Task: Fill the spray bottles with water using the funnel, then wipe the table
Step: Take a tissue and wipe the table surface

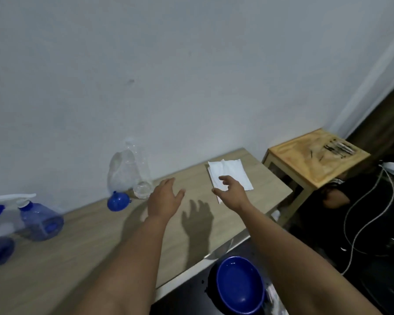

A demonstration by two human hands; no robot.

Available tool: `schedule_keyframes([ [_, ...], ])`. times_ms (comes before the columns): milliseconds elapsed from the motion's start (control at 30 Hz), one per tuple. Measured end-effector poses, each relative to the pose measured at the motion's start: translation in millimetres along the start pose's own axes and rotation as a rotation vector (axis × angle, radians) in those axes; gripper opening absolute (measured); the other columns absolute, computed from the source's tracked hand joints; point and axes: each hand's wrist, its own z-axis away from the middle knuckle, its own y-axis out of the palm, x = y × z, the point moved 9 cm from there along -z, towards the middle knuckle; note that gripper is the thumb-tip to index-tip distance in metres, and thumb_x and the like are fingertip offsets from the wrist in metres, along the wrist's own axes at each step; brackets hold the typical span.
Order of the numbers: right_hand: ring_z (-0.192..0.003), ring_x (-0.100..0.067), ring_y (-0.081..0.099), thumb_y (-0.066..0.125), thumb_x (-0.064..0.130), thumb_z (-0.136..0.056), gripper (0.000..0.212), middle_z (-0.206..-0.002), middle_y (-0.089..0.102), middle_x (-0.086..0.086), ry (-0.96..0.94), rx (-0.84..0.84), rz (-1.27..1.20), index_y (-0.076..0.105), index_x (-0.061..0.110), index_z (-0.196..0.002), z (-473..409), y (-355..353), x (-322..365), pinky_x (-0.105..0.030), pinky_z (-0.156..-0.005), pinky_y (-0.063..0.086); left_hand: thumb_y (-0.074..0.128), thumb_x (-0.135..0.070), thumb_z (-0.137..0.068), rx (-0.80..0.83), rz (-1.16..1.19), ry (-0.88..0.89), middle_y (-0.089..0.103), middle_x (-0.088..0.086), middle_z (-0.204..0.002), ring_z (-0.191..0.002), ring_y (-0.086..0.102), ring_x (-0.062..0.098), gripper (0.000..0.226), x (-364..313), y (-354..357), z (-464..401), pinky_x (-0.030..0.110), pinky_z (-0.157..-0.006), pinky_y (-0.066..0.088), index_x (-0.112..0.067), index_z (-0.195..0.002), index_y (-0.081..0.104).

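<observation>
Blue spray bottles (41,220) capped at left, filling looks done; both hands empty, fingers apart, right hand (231,189) over tissue (233,172), worktop (100,235) unwiped.

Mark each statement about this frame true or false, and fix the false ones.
1. The blue funnel sits in the neck of a spray bottle. False: it lies on the table, beside the clear plastic bottle.
2. The right hand is over the white paper towel. True.
3. The left hand grips a spray bottle. False: it holds nothing, fingers straight above the table.
4. Two blue spray bottles stand at the table's left end. True.
5. A blue bowl sits below the table's near edge. True.
</observation>
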Motion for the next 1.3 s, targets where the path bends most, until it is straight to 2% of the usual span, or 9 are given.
schedule_keyframes([
  [300, -0.110, -0.012, 0.056, 0.075, 0.027, -0.093, 0.046, -0.133, 0.065, -0.004, 0.022, -0.040, -0.072, 0.063, 0.019, -0.136, -110, -86, -83, -0.028, -0.096, 0.046, 0.051, -0.045, -0.097, 0.144, -0.050, -0.023, 0.045, 0.001, -0.153, -0.141, 0.040, 0.020, 0.055, -89, 165, -55, 0.033, -0.111, 0.033, -0.019, -0.146, 0.047],
  [433, -0.113, -0.009, 0.056, 0.074, 0.023, -0.094, 0.039, -0.125, 0.065, 0.003, 0.000, 0.001, -0.085, 0.065, 0.019, -0.132, -154, -94, -111, -0.025, -0.097, 0.044, 0.036, -0.053, -0.099, 0.199, -0.195, -0.083, 0.030, -0.001, -0.161, -0.151, 0.018, 0.025, 0.057, -96, 219, -80, 0.051, -0.120, 0.019, -0.029, -0.151, 0.036],
  [533, -0.115, -0.010, 0.058, 0.074, 0.023, -0.094, 0.036, -0.126, 0.066, 0.006, -0.017, 0.023, -0.092, 0.066, 0.020, -0.129, -178, -94, -126, -0.026, -0.101, 0.046, 0.023, -0.058, -0.098, 0.228, -0.342, -0.131, 0.019, 0.001, -0.163, -0.152, 0.007, 0.030, 0.061, -86, 248, -94, 0.064, -0.116, 0.011, -0.033, -0.153, 0.025],
  [800, -0.118, -0.013, 0.059, 0.074, 0.024, -0.094, 0.034, -0.128, 0.067, 0.007, -0.026, 0.073, -0.120, 0.068, 0.024, -0.127, -206, -88, -142, -0.028, -0.101, 0.048, 0.018, -0.060, -0.096, 0.234, -0.332, -0.210, 0.011, -0.003, -0.166, -0.153, -0.009, 0.032, 0.063, -77, 276, -107, 0.073, -0.111, -0.009, -0.037, -0.154, 0.022],
  [933, -0.118, -0.013, 0.059, 0.073, 0.022, -0.094, 0.033, -0.128, 0.067, 0.007, -0.026, 0.078, -0.130, 0.068, 0.023, -0.126, -211, -86, -145, -0.028, -0.101, 0.048, 0.032, -0.054, -0.098, 0.151, -0.308, -0.218, 0.033, -0.013, -0.159, -0.154, 0.006, 0.025, 0.055, -76, 274, -116, 0.069, -0.113, -0.004, -0.031, -0.146, 0.043],
  [1033, -0.118, -0.014, 0.060, 0.073, 0.021, -0.094, 0.033, -0.127, 0.068, 0.007, -0.021, 0.083, -0.133, 0.069, 0.022, -0.126, -210, -82, -148, -0.029, -0.101, 0.049, 0.050, -0.048, -0.094, 0.003, -0.281, -0.252, 0.059, -0.013, -0.137, -0.141, 0.038, 0.017, 0.043, -74, 263, -122, 0.053, -0.116, 0.017, -0.033, -0.134, 0.057],
  [1100, -0.118, -0.014, 0.061, 0.073, 0.021, -0.094, 0.032, -0.125, 0.068, 0.008, -0.025, 0.079, -0.137, 0.070, 0.022, -0.126, -210, -80, -151, -0.029, -0.100, 0.050, 0.057, -0.047, -0.089, -0.065, -0.205, -0.326, 0.066, -0.013, -0.119, -0.123, 0.051, 0.018, 0.033, -68, 257, -126, 0.042, -0.105, 0.031, -0.037, -0.121, 0.061],
  [1200, -0.118, -0.014, 0.060, 0.073, 0.021, -0.094, 0.032, -0.126, 0.068, 0.007, -0.029, 0.086, -0.144, 0.070, 0.021, -0.126, -209, -78, -152, -0.028, -0.098, 0.049, 0.062, -0.043, -0.085, -0.128, -0.089, -0.432, 0.065, -0.014, -0.099, -0.109, 0.053, 0.020, 0.013, -62, 250, -132, 0.040, -0.091, 0.031, -0.034, -0.094, 0.060],
  [1300, -0.118, -0.014, 0.060, 0.072, 0.021, -0.096, 0.031, -0.128, 0.067, 0.006, -0.033, 0.094, -0.142, 0.070, 0.022, -0.126, -208, -76, -152, -0.027, -0.096, 0.048, 0.064, -0.039, -0.085, -0.138, -0.056, -0.491, 0.064, -0.011, -0.098, -0.108, 0.052, 0.021, 0.012, -64, 247, -137, 0.039, -0.091, 0.027, -0.029, -0.091, 0.066],
])
